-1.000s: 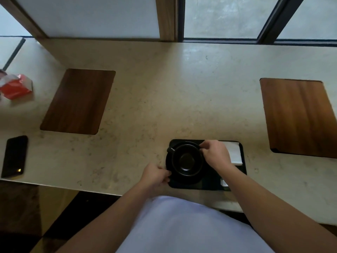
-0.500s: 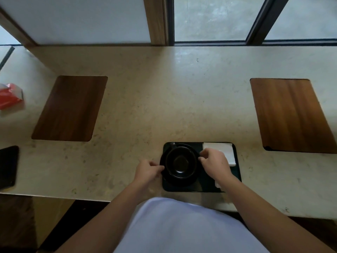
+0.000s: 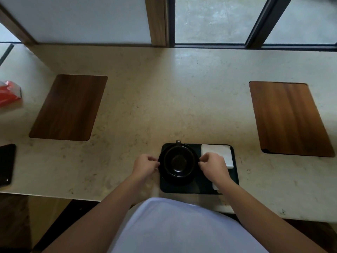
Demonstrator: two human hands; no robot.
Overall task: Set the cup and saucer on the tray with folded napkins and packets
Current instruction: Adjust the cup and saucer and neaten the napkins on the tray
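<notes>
Cup [image 3: 179, 162] on saucer [image 3: 194, 175], glossy, likely brittle, slippery; fingers of both hands pinching opposite saucer rims, best hold.

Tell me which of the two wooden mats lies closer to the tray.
The right wooden mat: its near corner sits just beyond the tray, while the left wooden mat lies farther off.

The tray [image 3: 198, 188] lies at the counter's [image 3: 164, 88] near edge. On its left half the cup [image 3: 178, 162] sits in the saucer [image 3: 179, 180]; a napkin [image 3: 217, 152] lies on its right. One mat [image 3: 68, 107] lies far left, another [image 3: 290, 118] far right.
</notes>
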